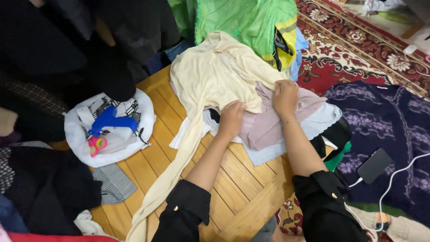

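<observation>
My left hand point(232, 117) presses on the edge of a cream garment point(210, 74) that lies on top of a pile of folded clothes on the wooden floor point(233, 179). My right hand point(285, 96) grips the same cream garment where it meets a pale pink garment point(268, 125) beneath it. A long cream sleeve trails toward me across the floor. White cloth point(313, 127) and dark pieces lie under the pink one. Both of my sleeves are black.
A white cloth bundle point(76, 134) at left holds a blue plastic gun-shaped tool point(109, 120) and pink scissors point(96, 144). Dark clothes heap at left. A green bag point(242, 20) stands behind the pile. A black phone point(375, 166) with white cable lies on a purple blanket, right.
</observation>
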